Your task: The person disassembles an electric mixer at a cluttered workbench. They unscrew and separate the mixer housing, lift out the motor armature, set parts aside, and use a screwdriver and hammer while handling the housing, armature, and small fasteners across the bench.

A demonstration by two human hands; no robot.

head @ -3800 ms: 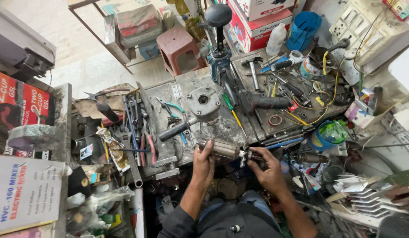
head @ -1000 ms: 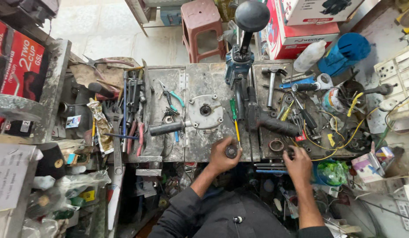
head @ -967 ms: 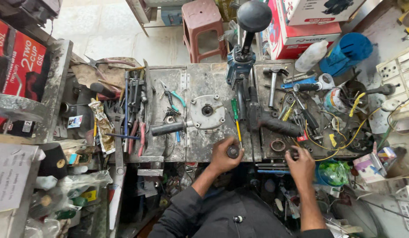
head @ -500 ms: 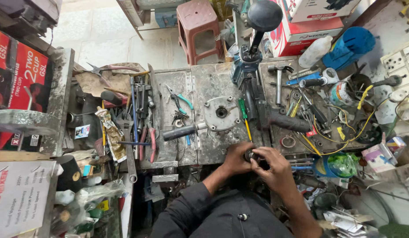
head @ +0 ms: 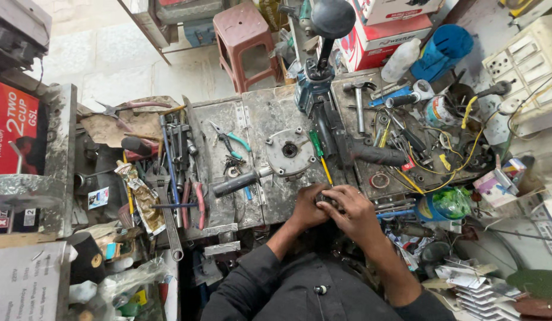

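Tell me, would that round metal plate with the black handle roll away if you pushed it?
Probably not. The round metal plate lies flat on the workbench, so it would likely slide, not roll. It looks like thick cast metal, so probably heavy for its size. Its black handle sticks out sideways, which might make it swing around.

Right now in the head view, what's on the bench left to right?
Red carton → long wrench → teal-handled pliers → round metal motor cover → green-handled screwdriver → claw hammer → blue cup.
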